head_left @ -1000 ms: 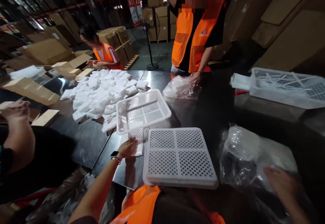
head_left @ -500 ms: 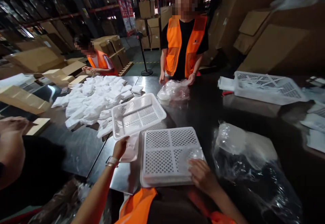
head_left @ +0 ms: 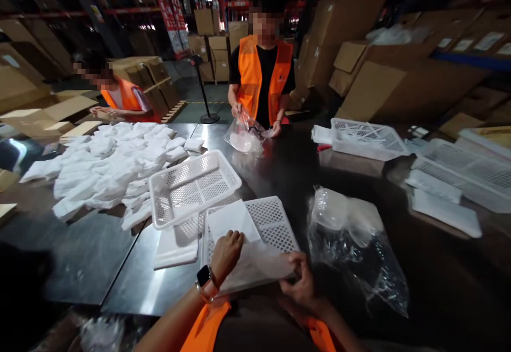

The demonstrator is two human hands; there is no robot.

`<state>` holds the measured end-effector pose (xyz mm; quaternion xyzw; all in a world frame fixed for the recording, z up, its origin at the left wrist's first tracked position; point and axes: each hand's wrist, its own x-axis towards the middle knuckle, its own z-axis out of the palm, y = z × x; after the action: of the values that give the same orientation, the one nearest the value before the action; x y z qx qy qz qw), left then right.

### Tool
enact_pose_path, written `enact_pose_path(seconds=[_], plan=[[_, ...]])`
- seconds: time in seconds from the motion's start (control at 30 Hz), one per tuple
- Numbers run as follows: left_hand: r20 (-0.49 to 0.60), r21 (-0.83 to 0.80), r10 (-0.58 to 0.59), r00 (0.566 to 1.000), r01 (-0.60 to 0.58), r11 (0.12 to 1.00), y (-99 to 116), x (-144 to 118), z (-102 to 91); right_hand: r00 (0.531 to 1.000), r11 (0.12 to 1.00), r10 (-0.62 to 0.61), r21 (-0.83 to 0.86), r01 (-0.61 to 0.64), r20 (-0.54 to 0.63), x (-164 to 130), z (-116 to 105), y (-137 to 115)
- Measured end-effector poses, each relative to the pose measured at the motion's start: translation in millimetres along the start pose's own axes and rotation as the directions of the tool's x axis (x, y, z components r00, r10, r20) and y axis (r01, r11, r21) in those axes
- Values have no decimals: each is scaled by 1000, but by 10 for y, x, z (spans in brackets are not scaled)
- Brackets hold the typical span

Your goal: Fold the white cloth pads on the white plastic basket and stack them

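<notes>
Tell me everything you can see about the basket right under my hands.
The basket is white and looks like plastic, its flat lattice of diamond-shaped holes facing up. It lies on the dark table just in front of you. A white packet covers much of its left half, and a clear bag hides most of its near part. Whether your hands touch it, I can't tell. No damage shows on the visible part.

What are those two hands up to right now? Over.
Left hand closed on white sheet. Right hand gripping filmy plastic. Upturned basket underneath. Open basket nearby, seemingly not blocking.
</notes>
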<state>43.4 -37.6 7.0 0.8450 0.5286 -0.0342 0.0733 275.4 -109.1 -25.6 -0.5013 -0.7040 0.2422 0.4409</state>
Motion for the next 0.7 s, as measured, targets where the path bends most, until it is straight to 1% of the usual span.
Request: enact_pose_path(seconds=[0.03,0.07,0.1,0.13,0.17,0.2,0.27,0.33,0.43,0.47,0.53,0.57,0.6,0.63,0.7], plan=[[24,-7,30,999,-30,1000,-1,17,-59,997,994,-37,108,28,75,-17,-5,-75],[44,-13,58,997,-58,998,-8,33,-118,979,974,-128,207,94,158,-9,4,-144],[60,-16,82,995,-82,997,-19,45,-170,943,943,-242,284,173,228,21,29,-200],[74,-13,102,992,-101,995,-31,55,-214,897,911,-346,329,251,274,67,69,-234],[87,-3,116,989,-116,993,-42,60,-247,858,881,-428,343,326,285,120,122,-243],[97,13,125,987,-127,992,-54,62,-268,833,860,-482,330,390,270,173,184,-227],[109,54,132,985,-138,989,-77,54,-277,806,822,-560,248,512,192,259,313,-139],[116,99,136,984,-148,984,-97,40,-253,783,796,-605,114,594,147,312,414,-27],[106,155,158,982,-173,973,-111,29,-187,779,765,-615,-148,627,124,375,478,68],[92,167,167,982,-180,969,-109,31,-164,771,738,-628,-232,634,109,399,482,74],[44,176,185,982,-190,966,-95,48,-127,734,660,-674,-375,651,89,446,485,69],[23,175,195,981,-196,965,-82,63,-113,730,631,-677,-435,643,98,465,493,68],[8,173,205,979,-204,964,-64,81,-101,749,622,-652,-484,615,115,480,507,74],[-2,168,216,976,-213,962,-41,103,-93,796,640,-589,-522,563,137,492,532,88],[-21,140,237,971,-232,963,25,157,-87,900,710,-407,-566,420,157,509,611,142]])
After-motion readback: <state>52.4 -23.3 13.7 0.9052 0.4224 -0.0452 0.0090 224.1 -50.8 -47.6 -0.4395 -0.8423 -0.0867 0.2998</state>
